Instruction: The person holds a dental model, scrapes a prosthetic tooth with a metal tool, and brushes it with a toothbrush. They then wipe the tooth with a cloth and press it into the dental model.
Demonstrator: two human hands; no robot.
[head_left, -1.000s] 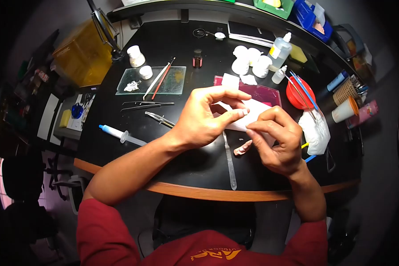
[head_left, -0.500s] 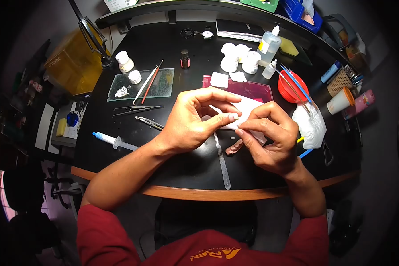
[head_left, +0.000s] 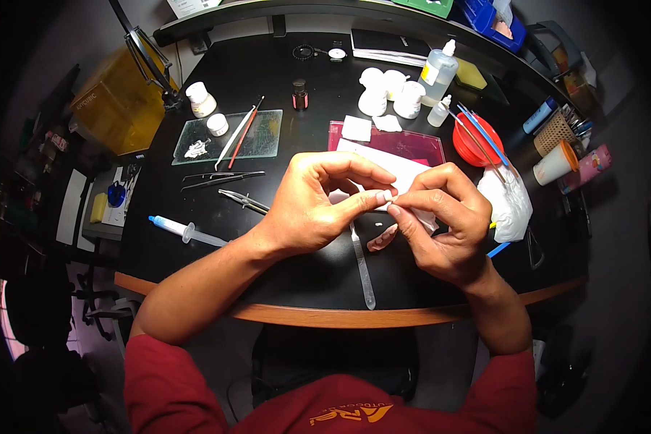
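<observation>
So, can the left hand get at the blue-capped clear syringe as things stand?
Probably yes: the blue-capped clear syringe lies on the black table left of the left hand, nothing between them; its fingers, though, are pinching a white paper sheet.

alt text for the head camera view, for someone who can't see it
The left hand and right hand meet fingertip to fingertip over a black table, the right gripping a white tissue; anything tiny between them is too small to tell. A slim scalpel-like tool lies on the table under them, a syringe off to the left.
</observation>
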